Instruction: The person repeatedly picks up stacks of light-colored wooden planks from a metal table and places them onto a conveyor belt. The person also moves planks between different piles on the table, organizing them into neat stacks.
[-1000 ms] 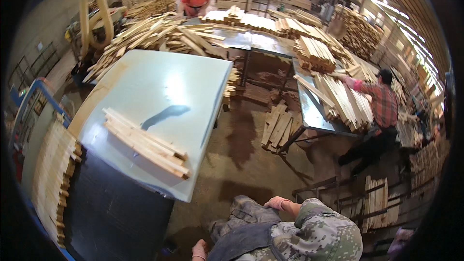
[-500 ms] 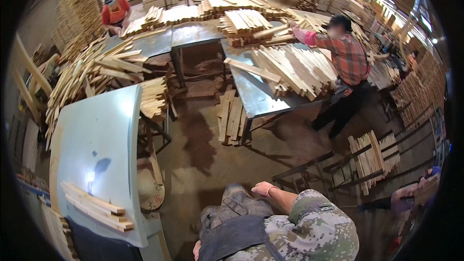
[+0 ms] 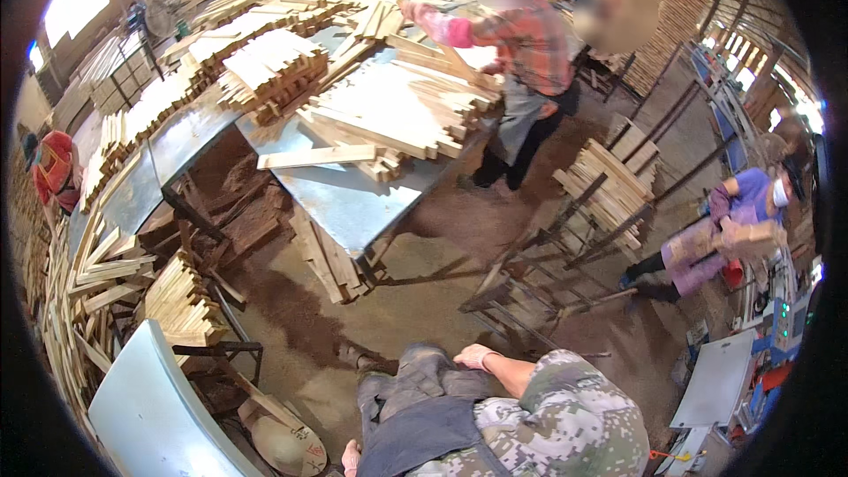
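Workshop floor viewed from your head, with the table [image 3: 358, 212] as the point of reference. Your right hand [image 3: 475, 356] lies on your side of the table, rightward of its near corner; it is half curled beside your trousers [image 3: 428, 380], well apart from the wood. No item shows in it, but the palm is hidden, so its full opening and any hold cannot be told. Your left hand [image 3: 352, 458] lies nearer you, below the same corner, at the edge of your apron [image 3: 420, 437]; it is largely hidden, and neither opening nor hold can be told. The apron, the dark cloth on your lap, is on your side of the table.

On the table lie a heap of strips [image 3: 397, 110] and, toward its left edge, a single strip [image 3: 316, 157]. Short boards [image 3: 320, 256] stand beneath the near end. At the table's right side, a worker in a plaid shirt [image 3: 534, 49] extends one arm over the wood. Right of the table stands a rack [image 3: 552, 252] bearing boards [image 3: 609, 184]; farther right, a worker in purple [image 3: 746, 199] holds wood pieces [image 3: 753, 238]. Left of the table and nearer you is a pale panel [image 3: 163, 406].
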The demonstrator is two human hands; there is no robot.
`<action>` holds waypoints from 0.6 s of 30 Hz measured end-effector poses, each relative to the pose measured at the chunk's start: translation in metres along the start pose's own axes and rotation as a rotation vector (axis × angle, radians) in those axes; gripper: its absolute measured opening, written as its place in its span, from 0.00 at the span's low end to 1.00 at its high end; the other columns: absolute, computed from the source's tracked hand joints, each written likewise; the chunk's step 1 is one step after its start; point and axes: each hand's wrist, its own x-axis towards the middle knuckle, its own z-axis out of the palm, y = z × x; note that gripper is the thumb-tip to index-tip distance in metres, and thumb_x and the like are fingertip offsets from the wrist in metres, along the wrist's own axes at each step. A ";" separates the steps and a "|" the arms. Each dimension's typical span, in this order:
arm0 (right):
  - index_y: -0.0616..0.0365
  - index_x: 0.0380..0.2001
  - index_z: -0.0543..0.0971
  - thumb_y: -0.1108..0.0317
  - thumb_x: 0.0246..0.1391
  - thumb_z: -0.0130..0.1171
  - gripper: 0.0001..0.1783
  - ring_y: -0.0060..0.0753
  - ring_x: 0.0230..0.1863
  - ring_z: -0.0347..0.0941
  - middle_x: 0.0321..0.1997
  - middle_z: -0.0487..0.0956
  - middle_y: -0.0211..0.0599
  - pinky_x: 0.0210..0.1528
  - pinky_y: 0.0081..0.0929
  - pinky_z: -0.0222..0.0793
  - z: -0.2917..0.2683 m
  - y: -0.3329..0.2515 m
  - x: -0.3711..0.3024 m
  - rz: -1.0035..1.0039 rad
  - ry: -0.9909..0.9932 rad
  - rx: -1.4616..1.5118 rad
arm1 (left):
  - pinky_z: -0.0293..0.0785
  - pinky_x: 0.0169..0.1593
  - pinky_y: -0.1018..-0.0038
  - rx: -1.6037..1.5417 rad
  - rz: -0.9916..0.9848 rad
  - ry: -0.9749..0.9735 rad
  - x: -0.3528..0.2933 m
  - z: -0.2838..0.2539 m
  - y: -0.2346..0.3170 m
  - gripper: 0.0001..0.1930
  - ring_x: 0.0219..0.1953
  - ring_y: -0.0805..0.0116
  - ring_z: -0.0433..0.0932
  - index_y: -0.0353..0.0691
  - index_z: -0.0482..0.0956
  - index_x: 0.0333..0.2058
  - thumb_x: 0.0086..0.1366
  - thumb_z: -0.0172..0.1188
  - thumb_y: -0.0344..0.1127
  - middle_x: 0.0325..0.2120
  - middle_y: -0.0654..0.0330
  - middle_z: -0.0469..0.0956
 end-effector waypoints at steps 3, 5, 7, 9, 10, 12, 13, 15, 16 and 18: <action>0.51 0.51 0.87 0.48 0.65 0.51 0.25 0.54 0.57 0.82 0.53 0.86 0.49 0.56 0.47 0.75 -0.021 -0.031 -0.006 0.182 -0.041 0.189 | 0.69 0.31 0.65 -0.011 0.005 -0.019 0.034 -0.016 0.074 0.17 0.25 0.66 0.72 0.43 0.79 0.27 0.69 0.63 0.49 0.23 0.63 0.73; 0.52 0.49 0.87 0.45 0.63 0.53 0.26 0.52 0.55 0.82 0.51 0.87 0.49 0.56 0.46 0.75 -0.044 -0.061 -0.001 0.338 -0.060 0.406 | 0.63 0.23 0.67 -0.075 0.015 -0.036 0.026 -0.016 0.138 0.18 0.19 0.69 0.66 0.48 0.75 0.23 0.69 0.63 0.50 0.18 0.66 0.66; 0.54 0.45 0.88 0.45 0.62 0.56 0.25 0.50 0.49 0.83 0.48 0.88 0.50 0.53 0.43 0.76 -0.063 -0.076 0.015 0.379 -0.057 0.525 | 0.54 0.17 0.67 -0.172 -0.071 -0.018 0.007 -0.009 0.216 0.15 0.12 0.66 0.60 0.51 0.74 0.23 0.65 0.65 0.48 0.17 0.66 0.65; 0.57 0.42 0.88 0.47 0.63 0.56 0.24 0.50 0.47 0.84 0.48 0.87 0.49 0.50 0.43 0.77 -0.094 -0.098 0.029 0.326 -0.045 0.562 | 0.69 0.33 0.62 -0.072 -0.026 0.006 0.032 -0.014 0.268 0.16 0.27 0.65 0.71 0.49 0.75 0.23 0.63 0.65 0.50 0.22 0.64 0.72; 0.60 0.41 0.87 0.46 0.64 0.56 0.26 0.51 0.50 0.83 0.48 0.87 0.53 0.53 0.45 0.76 -0.107 -0.106 0.047 0.577 -0.089 0.847 | 0.60 0.22 0.64 -0.050 0.045 -0.037 0.036 -0.017 0.298 0.14 0.17 0.66 0.65 0.50 0.76 0.25 0.63 0.67 0.48 0.18 0.64 0.67; 0.59 0.32 0.79 0.56 0.66 0.61 0.17 0.33 0.26 0.74 0.29 0.81 0.36 0.28 0.37 0.70 -0.156 -0.132 0.062 0.337 0.093 0.648 | 0.53 0.20 0.69 -0.109 0.116 -0.025 0.058 -0.019 0.343 0.16 0.15 0.70 0.59 0.49 0.70 0.18 0.62 0.63 0.42 0.15 0.67 0.64; 0.59 0.35 0.80 0.55 0.66 0.61 0.16 0.33 0.27 0.75 0.29 0.81 0.36 0.30 0.37 0.71 -0.164 -0.134 0.075 0.356 0.183 0.666 | 0.51 0.19 0.70 -0.120 0.113 -0.064 0.054 -0.013 0.372 0.16 0.14 0.72 0.59 0.50 0.69 0.18 0.63 0.62 0.39 0.15 0.68 0.63; 0.63 0.53 0.82 0.55 0.66 0.61 0.23 0.34 0.32 0.77 0.38 0.84 0.41 0.36 0.35 0.75 -0.193 -0.152 0.102 0.375 0.292 0.787 | 0.50 0.19 0.73 -0.154 0.125 -0.071 0.074 -0.015 0.404 0.17 0.14 0.74 0.58 0.51 0.68 0.19 0.66 0.61 0.40 0.16 0.70 0.63; 0.67 0.66 0.76 0.53 0.66 0.61 0.34 0.42 0.49 0.82 0.55 0.85 0.51 0.51 0.35 0.78 -0.205 -0.152 0.118 0.316 0.297 0.720 | 0.50 0.19 0.73 -0.167 0.153 -0.035 0.081 -0.009 0.418 0.17 0.14 0.75 0.58 0.52 0.68 0.19 0.67 0.61 0.40 0.16 0.70 0.63; 0.70 0.69 0.72 0.50 0.64 0.62 0.40 0.47 0.67 0.77 0.68 0.78 0.56 0.67 0.36 0.72 -0.260 -0.179 0.133 0.253 0.302 0.579 | 0.50 0.19 0.73 -0.242 0.149 -0.121 0.075 -0.010 0.443 0.17 0.14 0.76 0.57 0.52 0.68 0.21 0.69 0.61 0.39 0.16 0.71 0.63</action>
